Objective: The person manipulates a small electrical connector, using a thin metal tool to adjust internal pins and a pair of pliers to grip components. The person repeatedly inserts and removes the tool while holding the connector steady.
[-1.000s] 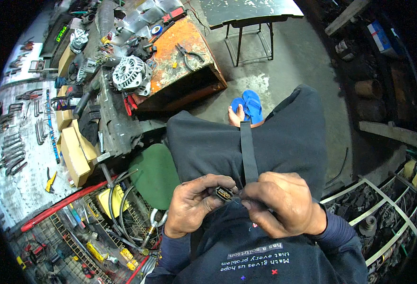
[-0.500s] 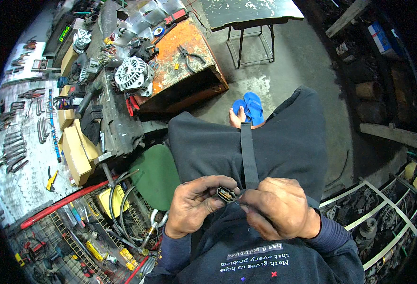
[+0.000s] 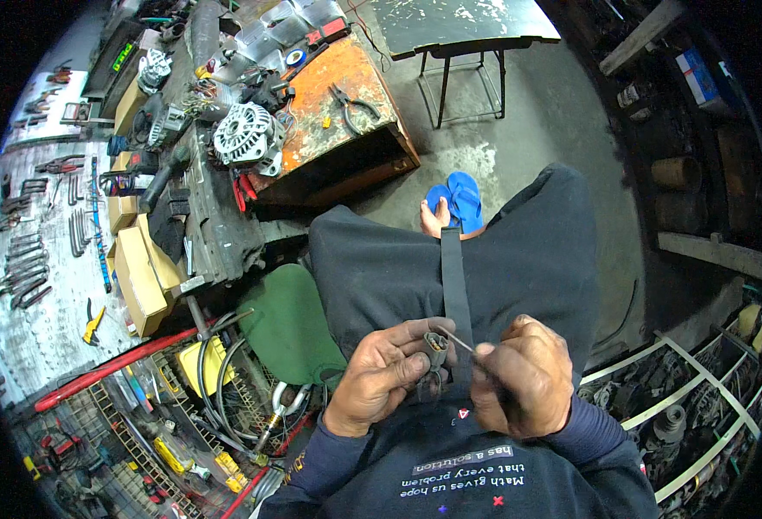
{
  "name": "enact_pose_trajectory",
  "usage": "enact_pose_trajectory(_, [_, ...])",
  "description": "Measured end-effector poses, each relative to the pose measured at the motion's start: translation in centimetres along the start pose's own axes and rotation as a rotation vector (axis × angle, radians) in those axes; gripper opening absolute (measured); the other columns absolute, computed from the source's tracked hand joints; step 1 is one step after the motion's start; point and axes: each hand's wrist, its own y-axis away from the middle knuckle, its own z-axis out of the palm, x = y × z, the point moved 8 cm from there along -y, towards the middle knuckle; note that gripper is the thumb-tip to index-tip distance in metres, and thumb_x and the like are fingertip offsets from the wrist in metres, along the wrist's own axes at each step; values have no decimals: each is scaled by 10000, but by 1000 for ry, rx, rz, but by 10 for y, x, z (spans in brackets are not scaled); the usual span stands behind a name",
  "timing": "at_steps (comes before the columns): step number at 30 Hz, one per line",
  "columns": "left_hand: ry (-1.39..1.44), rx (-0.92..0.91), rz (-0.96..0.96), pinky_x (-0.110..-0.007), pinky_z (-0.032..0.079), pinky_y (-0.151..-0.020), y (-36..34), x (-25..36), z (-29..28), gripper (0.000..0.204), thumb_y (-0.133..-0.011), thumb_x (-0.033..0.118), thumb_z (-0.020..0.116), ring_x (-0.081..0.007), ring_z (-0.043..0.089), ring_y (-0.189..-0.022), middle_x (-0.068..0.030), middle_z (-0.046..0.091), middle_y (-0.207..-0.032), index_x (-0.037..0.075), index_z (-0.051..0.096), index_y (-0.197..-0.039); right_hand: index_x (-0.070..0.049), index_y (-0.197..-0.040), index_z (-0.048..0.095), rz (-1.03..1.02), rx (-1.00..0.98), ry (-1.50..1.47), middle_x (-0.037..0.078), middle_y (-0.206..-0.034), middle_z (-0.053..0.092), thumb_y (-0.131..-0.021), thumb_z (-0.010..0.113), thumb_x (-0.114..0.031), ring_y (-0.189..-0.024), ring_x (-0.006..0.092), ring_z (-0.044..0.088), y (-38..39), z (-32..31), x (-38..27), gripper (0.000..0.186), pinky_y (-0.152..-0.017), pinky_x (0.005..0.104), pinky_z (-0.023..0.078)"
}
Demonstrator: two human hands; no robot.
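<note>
My left hand (image 3: pixel 370 386) pinches a small dark electrical connector (image 3: pixel 435 348) between thumb and fingers, above my lap. Its open end faces up and shows brass-coloured contacts inside. In my right hand (image 3: pixel 526 377) the fingers close around a thin metal pick (image 3: pixel 457 341), which slants up and left. The pick's tip is close to the connector's opening; whether they touch I cannot tell. The lower part of the connector lies partly in shadow by my left fingers. A dark strap (image 3: pixel 454 277) hangs down behind both hands.
At the left stand a workbench with alternators (image 3: pixel 248 137), pliers (image 3: pixel 352 107) on an orange cabinet (image 3: pixel 311 147), and a board of hand tools (image 3: pixel 30 251). Below it are a green stool seat (image 3: pixel 290 316) and a wire tool rack (image 3: pixel 130 432). Metal shelving (image 3: pixel 701 381) with parts is at right.
My right hand has drawn back to the right, bringing the pick into clearer view. My left hand has turned the connector so that its open end points more upward.
</note>
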Motion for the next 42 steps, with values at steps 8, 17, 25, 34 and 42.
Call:
enact_pose_trajectory(8, [-756,263,708,-389,552,-978,33,95,19,269,-881,58,801,-279,706,-1101,-203,748,-1140,-40,727,-1121,21,-1022,660,261,66,-27,146,-804,693,-775,721,100,-622,265,640,-1,-18,22,266,-563,362,518])
enact_pose_trajectory(17, [-760,104,532,-394,575,-973,31,70,38,319,-841,24,827,-284,731,-1094,-207,763,-1110,-55,721,-1131,11,-1016,653,277,-37,-228,119,-792,706,-777,772,30,-580,225,629,-3,-3,3,268,-505,343,478])
enact_pose_trajectory(25, [-799,21,514,-387,588,-945,26,63,43,311,-862,42,815,-284,739,-1080,-212,762,-1116,-57,711,-1137,-2,-1016,663,219,-71,-206,50,-660,543,-678,812,36,-491,197,519,0,1,0,372,-426,332,376])
enact_pose_trajectory(34, [-733,31,474,-385,589,-949,23,64,38,310,-862,12,806,-284,737,-1079,-215,759,-1121,-55,711,-1149,2,-1041,657,218,-155,-201,52,-658,526,-645,837,17,-496,210,517,-6,2,-2,435,-440,344,389])
enact_pose_trajectory(42, [-657,32,492,-386,582,-967,26,62,33,323,-862,9,809,-290,735,-1091,-223,751,-1140,-63,710,-1161,13,-1061,656,207,-225,-208,67,-690,543,-661,864,-42,-531,213,543,-6,9,-2,454,-463,342,416])
